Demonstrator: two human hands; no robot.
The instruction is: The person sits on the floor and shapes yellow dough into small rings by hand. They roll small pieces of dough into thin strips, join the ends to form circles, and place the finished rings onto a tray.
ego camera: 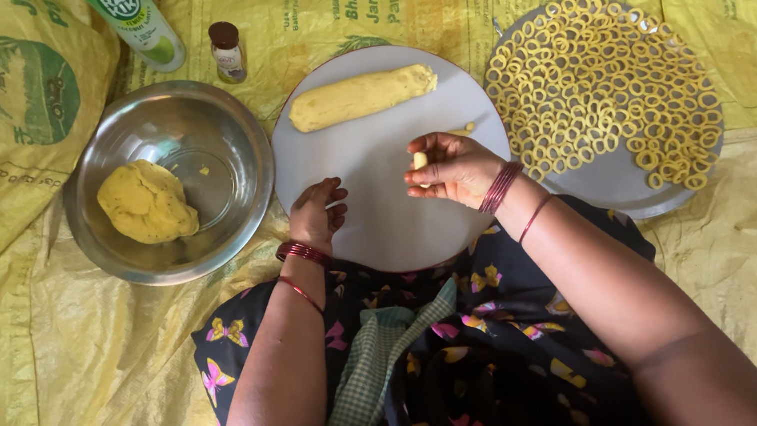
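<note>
The right hand (454,167) pinches a small piece of yellow dough (420,159) between fingertips, just above the round pale grey plate (379,213). The left hand (318,212) rests on that plate's near edge, fingers loosely curled, holding nothing. A yellow dough log (362,96) lies at the plate's far side. To the right, a second round plate (611,181) is crowded with small yellow dough rings (600,76). To the left, a steel bowl (222,152) holds a yellow dough lump (147,201). Everything sits on yellow woven sacking (40,378) on the floor. The soft piece could tear if pinched hard, and a careless sleeve might crush the packed rings.
</note>
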